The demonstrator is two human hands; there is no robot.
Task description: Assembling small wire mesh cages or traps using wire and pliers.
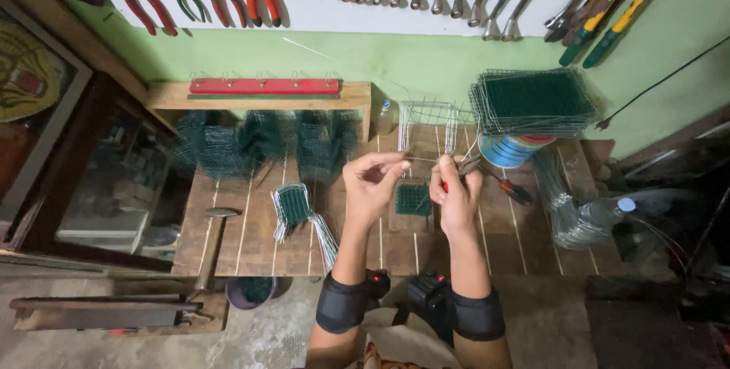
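Left hand [370, 180] and right hand [455, 189] each pinch an end of a thin wire [423, 159] lying left-right above the wooden workbench [251, 240], near mesh panels [532, 101].

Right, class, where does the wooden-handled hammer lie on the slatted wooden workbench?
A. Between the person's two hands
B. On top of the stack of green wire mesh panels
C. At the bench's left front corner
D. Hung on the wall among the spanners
C: the wooden-handled hammer lies at the left front corner of the slatted wooden workbench, well clear of both hands.

A thin straight wire [422, 159] lies level, pinched at both ends above the wooden bench.
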